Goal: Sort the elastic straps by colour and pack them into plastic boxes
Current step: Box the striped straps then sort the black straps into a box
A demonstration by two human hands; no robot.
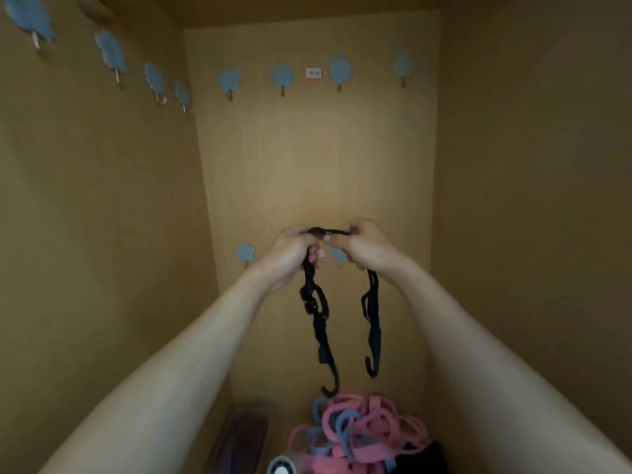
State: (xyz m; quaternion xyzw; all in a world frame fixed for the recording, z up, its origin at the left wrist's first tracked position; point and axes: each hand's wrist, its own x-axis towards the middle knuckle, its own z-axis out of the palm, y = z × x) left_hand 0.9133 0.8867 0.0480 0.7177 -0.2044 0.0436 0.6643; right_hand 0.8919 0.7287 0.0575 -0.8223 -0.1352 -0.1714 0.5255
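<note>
Both bare arms reach forward and upward into a tan wooden cabinet, and the hands meet close together in front of its back panel (318, 159). The left hand (292, 256) has its fingers curled round a bunch of black elastic straps (319, 323), which hang down from it in a tangled, knotted length ending in a hooked loop just above the pile below. The right hand (367, 249) is likewise closed round the black material, pinching it near the thumb, and a second, shorter length hangs from its underside. A short, taut stretch of the same black strap runs between the two hands at the top. Whether this is one strap or several cannot be told. Directly below lies a heap of pink and blue straps (362, 429), cut off by the bottom edge of the view. Left of the heap stands a clear plastic box (244, 436), blurred and partly hidden by the left forearm; something dark lies in it, but its contents are not readable. A round white-and-grey object (282, 468) at the bottom edge is too cropped to identify. Blue flower-shaped wall hooks (283, 77) line the back and left walls, and the hands partly cover those in the lower row. The writing on a small white label (313, 73) is illegible.
</note>
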